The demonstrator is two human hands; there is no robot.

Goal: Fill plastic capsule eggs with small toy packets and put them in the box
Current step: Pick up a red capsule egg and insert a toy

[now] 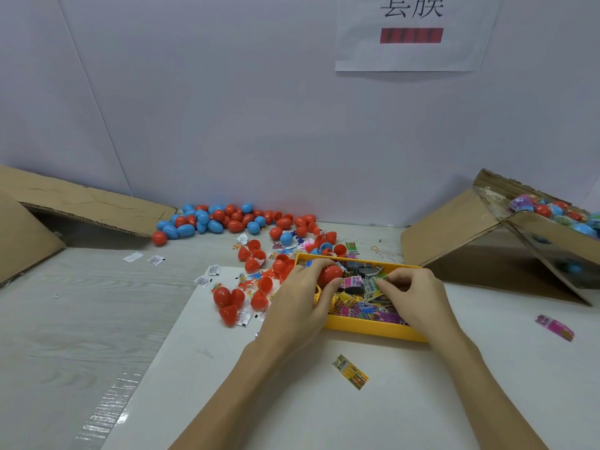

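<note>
Two hands point(302, 297), one red egg point(329, 275), one tray point(373, 331)

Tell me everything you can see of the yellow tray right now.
The yellow tray is a shallow rectangular bin, plastic by its look, lying flat on the white sheet and slightly skewed. It holds a jumble of small printed toy packets. The left hand, gripping a red egg half, hangs over its left end; the right hand pinches a packet above it.
</note>
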